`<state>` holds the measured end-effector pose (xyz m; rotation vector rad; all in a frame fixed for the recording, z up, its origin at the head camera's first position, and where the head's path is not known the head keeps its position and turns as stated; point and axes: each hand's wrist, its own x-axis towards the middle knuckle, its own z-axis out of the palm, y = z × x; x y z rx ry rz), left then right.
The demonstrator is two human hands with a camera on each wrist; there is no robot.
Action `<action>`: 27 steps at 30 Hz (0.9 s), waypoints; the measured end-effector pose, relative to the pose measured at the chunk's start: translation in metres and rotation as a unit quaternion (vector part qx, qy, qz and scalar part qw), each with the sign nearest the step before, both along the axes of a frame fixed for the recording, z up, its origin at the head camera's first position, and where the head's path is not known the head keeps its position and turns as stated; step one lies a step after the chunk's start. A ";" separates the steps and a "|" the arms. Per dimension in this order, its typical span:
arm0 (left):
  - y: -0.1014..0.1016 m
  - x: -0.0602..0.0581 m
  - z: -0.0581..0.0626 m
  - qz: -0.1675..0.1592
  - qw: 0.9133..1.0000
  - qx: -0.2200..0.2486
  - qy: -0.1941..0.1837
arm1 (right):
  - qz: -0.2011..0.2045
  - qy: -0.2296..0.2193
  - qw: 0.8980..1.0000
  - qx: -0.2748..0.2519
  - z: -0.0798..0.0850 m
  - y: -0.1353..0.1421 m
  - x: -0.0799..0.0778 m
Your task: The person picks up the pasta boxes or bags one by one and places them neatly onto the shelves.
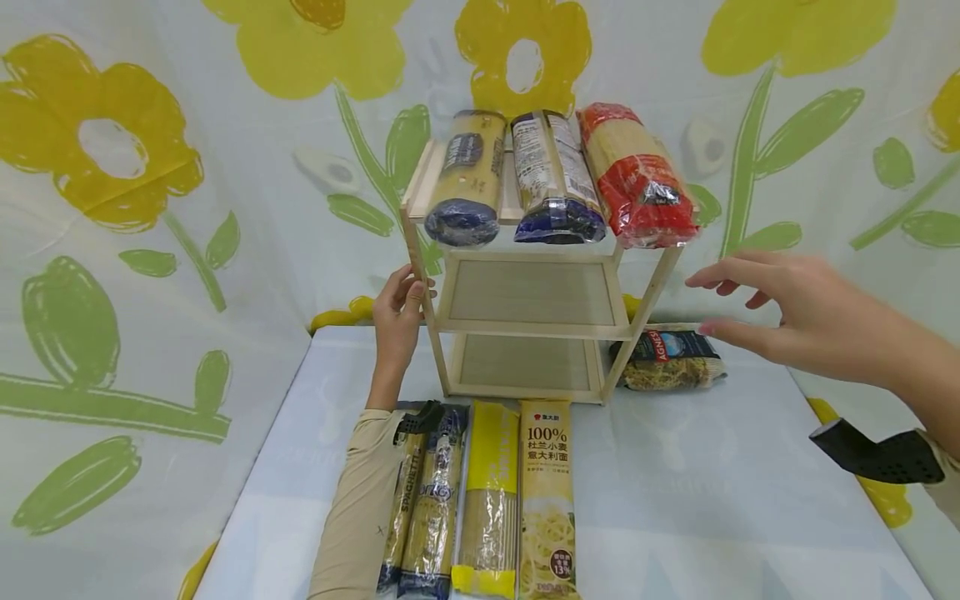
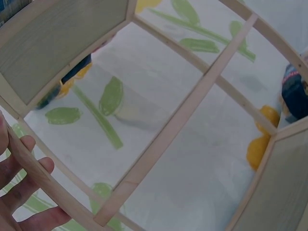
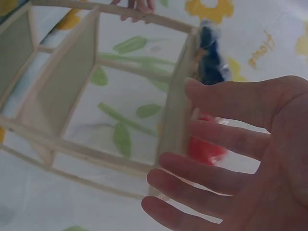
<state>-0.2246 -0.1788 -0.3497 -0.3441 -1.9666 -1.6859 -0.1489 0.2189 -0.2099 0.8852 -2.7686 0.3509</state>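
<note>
A small wooden shelf rack (image 1: 525, 331) stands towards the back of the table. My left hand (image 1: 399, 312) holds its left upright; in the left wrist view the fingers (image 2: 36, 180) show behind the wooden post (image 2: 48, 185). My right hand (image 1: 795, 308) hovers off the rack's right side, fingers spread and holding nothing. On the top tier lie a yellow pasta pack (image 1: 468, 171), a blue-and-white pasta pack (image 1: 555, 171) and a red pasta pack (image 1: 637, 175). The two lower tiers bear nothing.
Before the rack lie a spaghetti pack (image 1: 405, 508), a blue-ended pasta pack (image 1: 435, 500), a yellow noodle pack (image 1: 489, 500) and a cream noodle pack (image 1: 547, 500). An Agnesi pasta bag (image 1: 667, 358) lies behind the rack's right foot. A flowered cloth (image 1: 247, 167) hangs behind the table.
</note>
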 end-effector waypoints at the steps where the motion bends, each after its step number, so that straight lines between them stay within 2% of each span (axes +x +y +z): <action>1: 0.000 0.000 0.000 0.001 1.000 0.000 -0.001 | 0.000 -0.008 1.000 0.002 -0.004 0.003 -0.002; 5: 0.000 0.001 0.000 0.000 1.000 0.008 -0.005 | -0.008 -0.038 0.999 0.014 -0.018 0.012 -0.010; 9: 0.001 0.000 0.000 -0.003 1.000 0.009 -0.006 | -0.001 -0.048 0.999 0.003 -0.036 0.025 -0.020; 19: 0.000 -0.001 0.000 0.000 1.000 0.008 0.001 | -0.016 -0.107 0.993 -0.040 -0.095 0.051 -0.052; 23: 0.001 -0.001 -0.001 -0.003 1.000 0.005 0.004 | -0.030 -0.141 0.988 -0.050 -0.117 0.058 -0.065; 27: 0.000 -0.001 0.000 0.000 1.000 -0.003 0.001 | -0.054 -0.176 0.982 -0.034 -0.137 0.057 -0.076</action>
